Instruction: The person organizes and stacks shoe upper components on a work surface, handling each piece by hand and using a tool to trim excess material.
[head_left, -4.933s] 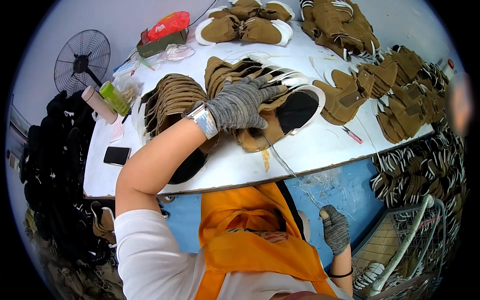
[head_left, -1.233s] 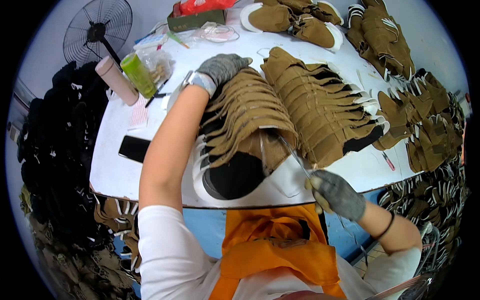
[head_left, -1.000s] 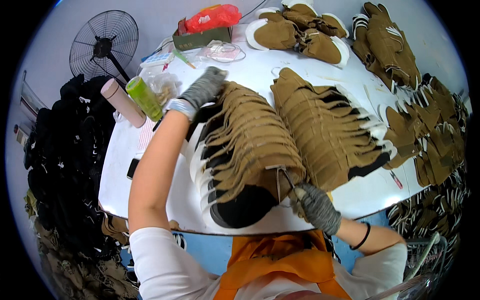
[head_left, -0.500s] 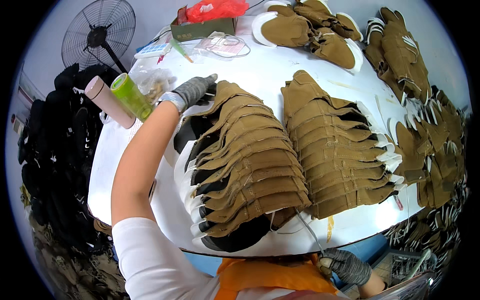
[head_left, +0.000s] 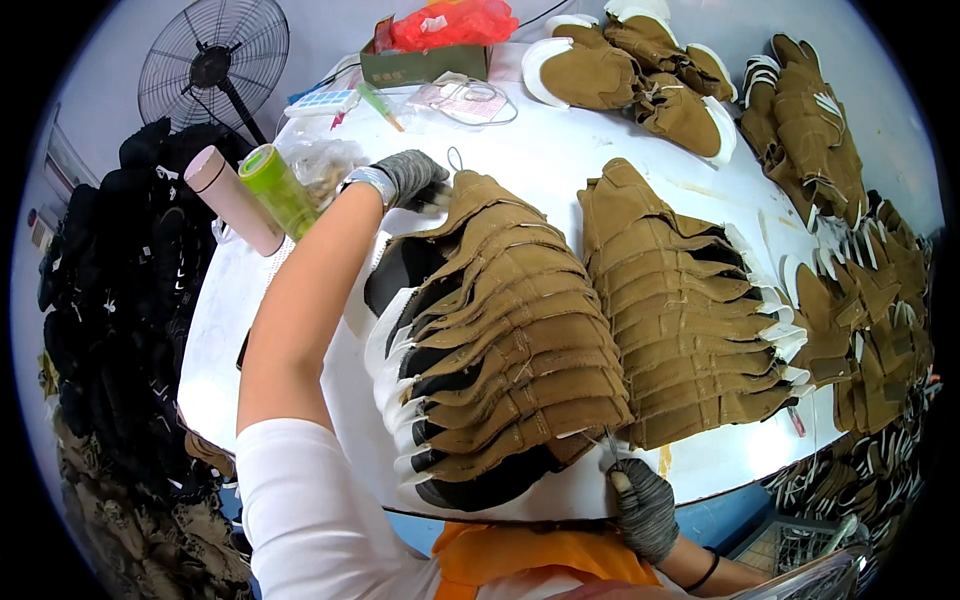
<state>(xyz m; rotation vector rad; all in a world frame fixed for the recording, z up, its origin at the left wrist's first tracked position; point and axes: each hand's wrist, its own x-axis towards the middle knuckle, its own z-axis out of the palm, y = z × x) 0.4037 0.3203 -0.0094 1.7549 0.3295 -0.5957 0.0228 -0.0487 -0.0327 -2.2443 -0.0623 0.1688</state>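
A fanned row of brown shoe uppers (head_left: 505, 340) with black and white linings lies on the white table (head_left: 540, 160), and a second similar row (head_left: 690, 310) lies to its right. My left hand (head_left: 405, 178), in a grey glove, rests on the far end of the left row. My right hand (head_left: 640, 500), also gloved, sits at the table's near edge and grips a thin metal tool (head_left: 612, 450) whose tip touches the nearest upper.
A green bottle (head_left: 278, 188) and a pink cylinder (head_left: 222, 198) stand at the table's left. A box with red bags (head_left: 430, 45) and more brown uppers (head_left: 640, 65) lie at the back. Piles of uppers (head_left: 880, 300) crowd the right. A fan (head_left: 212, 70) and black shoe parts (head_left: 110, 290) sit left.
The view has drifted closer over the table. My right hand came up from below the table edge to the near end of the left row. My left hand stayed at the far end.
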